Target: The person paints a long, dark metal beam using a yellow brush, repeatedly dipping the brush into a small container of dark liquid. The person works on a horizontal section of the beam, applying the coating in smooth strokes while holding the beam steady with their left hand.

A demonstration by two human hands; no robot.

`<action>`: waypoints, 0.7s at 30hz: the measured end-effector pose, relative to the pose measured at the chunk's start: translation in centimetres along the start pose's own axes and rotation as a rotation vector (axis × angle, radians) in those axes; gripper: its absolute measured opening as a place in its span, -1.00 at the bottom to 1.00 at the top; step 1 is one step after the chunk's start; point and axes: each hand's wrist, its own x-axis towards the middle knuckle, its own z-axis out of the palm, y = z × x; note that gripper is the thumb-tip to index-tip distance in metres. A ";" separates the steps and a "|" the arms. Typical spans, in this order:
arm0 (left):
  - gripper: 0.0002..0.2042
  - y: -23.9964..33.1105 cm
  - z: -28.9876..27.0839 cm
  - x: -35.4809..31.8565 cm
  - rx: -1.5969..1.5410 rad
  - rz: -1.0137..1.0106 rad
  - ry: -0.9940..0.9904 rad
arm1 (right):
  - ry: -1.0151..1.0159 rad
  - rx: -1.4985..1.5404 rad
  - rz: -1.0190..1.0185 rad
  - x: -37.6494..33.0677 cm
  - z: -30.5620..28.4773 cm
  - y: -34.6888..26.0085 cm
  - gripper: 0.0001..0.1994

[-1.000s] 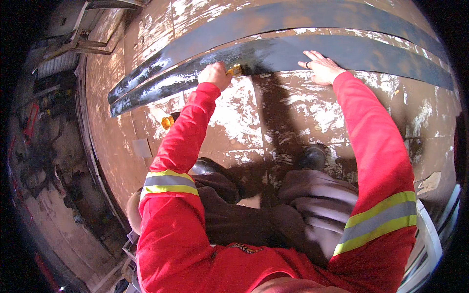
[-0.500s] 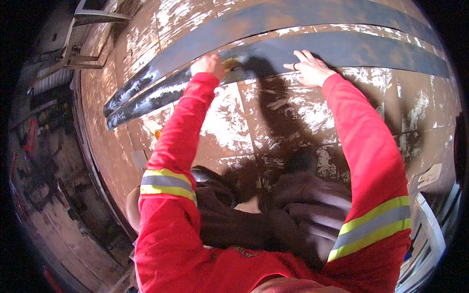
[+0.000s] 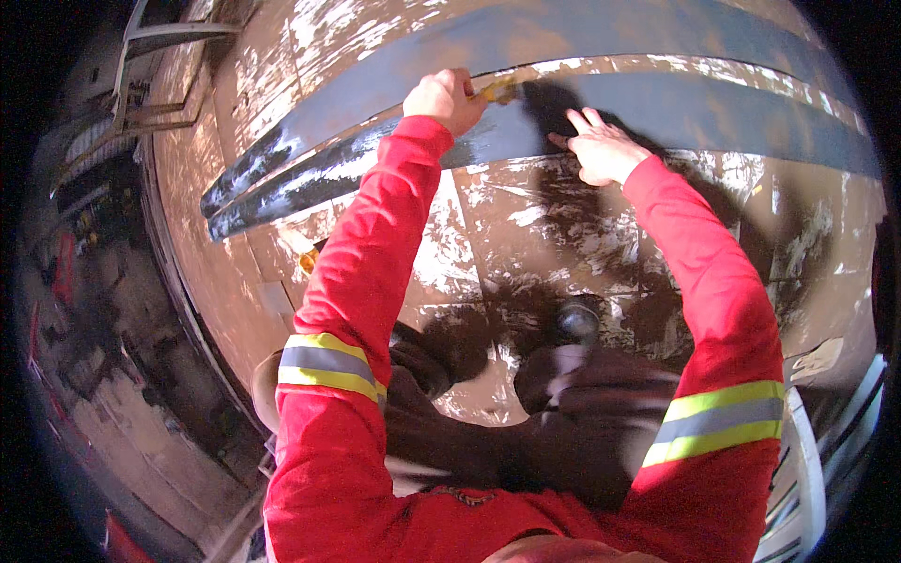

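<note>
Two long grey-blue strips lie side by side, curving across the upper view: a near strip [image 3: 694,113] and a far strip [image 3: 638,30]. Their left ends look darker and glossy. My left hand [image 3: 441,99] is closed round a small yellow-ended tool [image 3: 499,91], which looks like a paintbrush; its grip is hidden in the fist. The yellow end is over the near strip's far edge. Fingers spread, my right hand [image 3: 601,148] rests at the near strip's lower edge, holding nothing. A dark shadow falls between the hands.
Beneath the strips is a brown panelled surface [image 3: 375,249] smeared with white. A small yellow-orange object [image 3: 308,261] lies beside my left sleeve. At upper left stands a metal frame [image 3: 178,34]; a pale slatted item [image 3: 807,460] is at lower right. My dark boot [image 3: 577,319] shows below.
My left hand has moved right and slightly up along the strip with the yellow-ended tool. My right hand has shifted slightly down, its fingers still spread.
</note>
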 end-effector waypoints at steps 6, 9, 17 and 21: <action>-0.77 -12.5 -4.6 -5.8 0.412 -0.357 0.009 | -0.236 -0.079 -0.079 2.2 -3.0 -1.0 -0.28; -0.81 -17.8 -13.2 -12.6 0.349 -0.171 0.101 | -0.258 -0.136 -0.175 3.2 -2.2 0.4 -0.23; -0.89 -26.6 -20.1 -34.3 0.240 -0.332 0.171 | -0.598 -0.516 -0.120 6.0 -7.2 -6.8 -0.24; -0.92 -30.3 -12.2 -37.4 0.248 -0.407 0.128 | -0.053 -0.109 -0.613 9.2 -5.2 -22.3 -0.45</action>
